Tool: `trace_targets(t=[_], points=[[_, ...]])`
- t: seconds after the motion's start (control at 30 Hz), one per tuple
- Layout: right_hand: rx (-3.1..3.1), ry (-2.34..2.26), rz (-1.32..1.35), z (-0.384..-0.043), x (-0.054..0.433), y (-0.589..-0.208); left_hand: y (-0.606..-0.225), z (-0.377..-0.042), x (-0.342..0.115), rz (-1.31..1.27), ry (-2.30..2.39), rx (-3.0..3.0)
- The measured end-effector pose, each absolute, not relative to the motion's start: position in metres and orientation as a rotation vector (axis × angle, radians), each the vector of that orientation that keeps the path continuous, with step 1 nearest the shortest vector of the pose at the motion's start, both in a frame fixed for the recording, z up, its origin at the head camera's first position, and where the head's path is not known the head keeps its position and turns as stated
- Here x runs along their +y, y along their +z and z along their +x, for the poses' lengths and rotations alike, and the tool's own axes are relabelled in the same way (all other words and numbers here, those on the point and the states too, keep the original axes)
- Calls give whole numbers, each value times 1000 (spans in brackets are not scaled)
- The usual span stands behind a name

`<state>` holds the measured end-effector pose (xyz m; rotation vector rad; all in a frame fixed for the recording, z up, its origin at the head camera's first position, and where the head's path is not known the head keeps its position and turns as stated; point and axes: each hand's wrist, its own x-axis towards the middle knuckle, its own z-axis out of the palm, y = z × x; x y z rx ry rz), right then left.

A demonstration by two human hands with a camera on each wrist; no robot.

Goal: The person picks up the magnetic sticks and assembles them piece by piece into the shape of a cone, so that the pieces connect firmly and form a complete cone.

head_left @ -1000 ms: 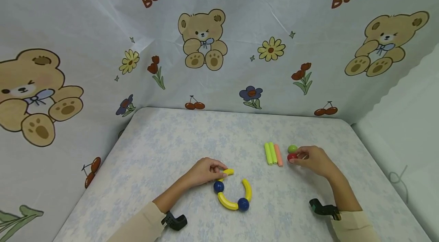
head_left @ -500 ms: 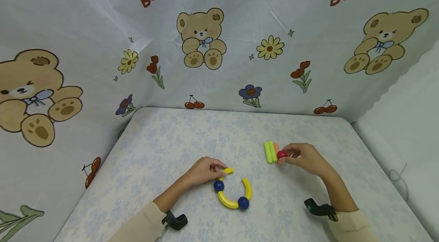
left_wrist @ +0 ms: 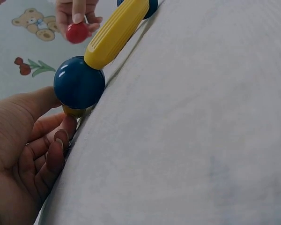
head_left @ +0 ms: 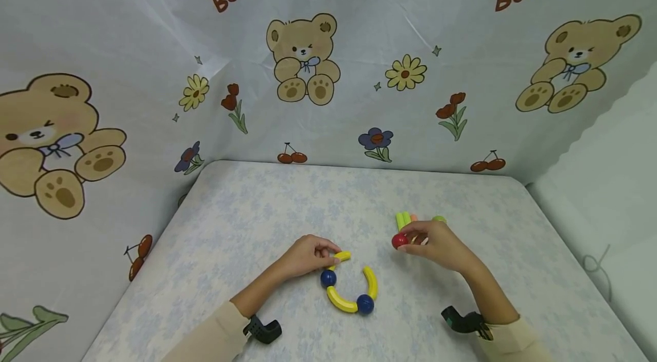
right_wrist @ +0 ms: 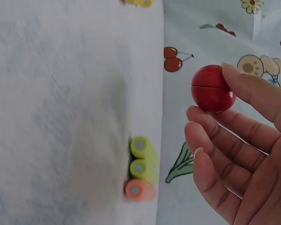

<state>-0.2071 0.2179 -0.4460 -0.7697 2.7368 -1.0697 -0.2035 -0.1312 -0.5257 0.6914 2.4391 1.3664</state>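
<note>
four balls point(head_left: 365, 304), three arcs point(head_left: 341, 301), three sticks point(head_left: 400, 220)

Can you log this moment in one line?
right hand: pinches glossy red ball; left hand: pinches curved yellow rod; two blue balls: on pale table

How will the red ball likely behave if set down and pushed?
The red ball would probably roll, being round. Its shiny highlights suggest a smooth, possibly slippery surface. It looks stiff: no dent shows where the right hand pinches it.

Chain point(head_left: 340, 300) on the table point(head_left: 287, 208), left of and before both ball point(head_left: 399, 241) and sticks point(head_left: 406, 218).
</note>
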Motion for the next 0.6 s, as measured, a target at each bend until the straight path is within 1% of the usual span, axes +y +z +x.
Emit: trace_targets(t=[0.37,0.6], points=[[2645,-1030,-900,-209,188,-451,-523,-204,-131,684,1362,2430],[2575,-1003,-914,-213,171,-459,-522,-204,-130,667,1361,2434]])
